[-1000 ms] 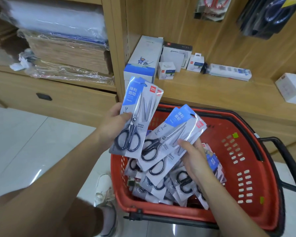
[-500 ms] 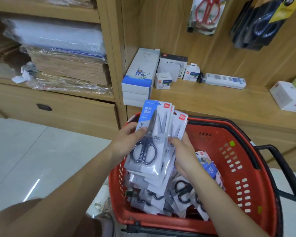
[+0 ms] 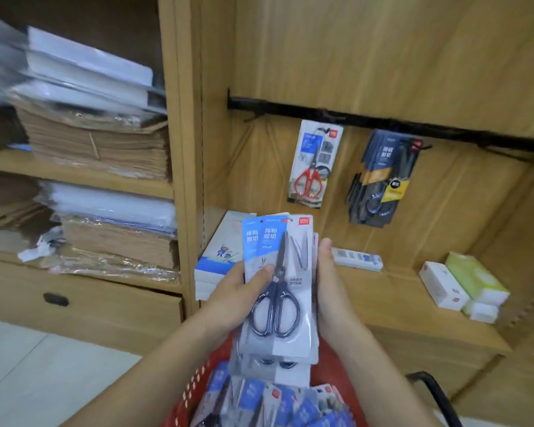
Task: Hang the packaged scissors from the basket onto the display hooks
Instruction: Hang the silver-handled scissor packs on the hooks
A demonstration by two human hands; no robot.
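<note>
Both hands hold one upright stack of packaged scissors [image 3: 279,291], blue-and-white cards with dark-handled scissors. My left hand [image 3: 232,300] grips its left side, thumb on the front. My right hand [image 3: 332,291] presses flat against its right edge. Below them the red basket [image 3: 198,383] holds several more packs [image 3: 272,402]. On the wooden back panel a black rail [image 3: 367,120] carries the display hooks: one bears a red-handled scissors pack [image 3: 313,164], another a bunch of dark packs [image 3: 381,180]. An empty hook [image 3: 253,117] sticks out at the rail's left end.
The shelf under the rail holds a blue-and-white box [image 3: 219,254], a long white pack [image 3: 356,258] and white and green boxes [image 3: 463,285] at right. Left of the wooden upright [image 3: 182,149], shelves carry stacked paper and cardboard. The basket's black handle [image 3: 435,396] juts right.
My hands brought the packs together into one squared stack and lifted it out of the basket. My view tilted up, so the rail and hooks now show.
</note>
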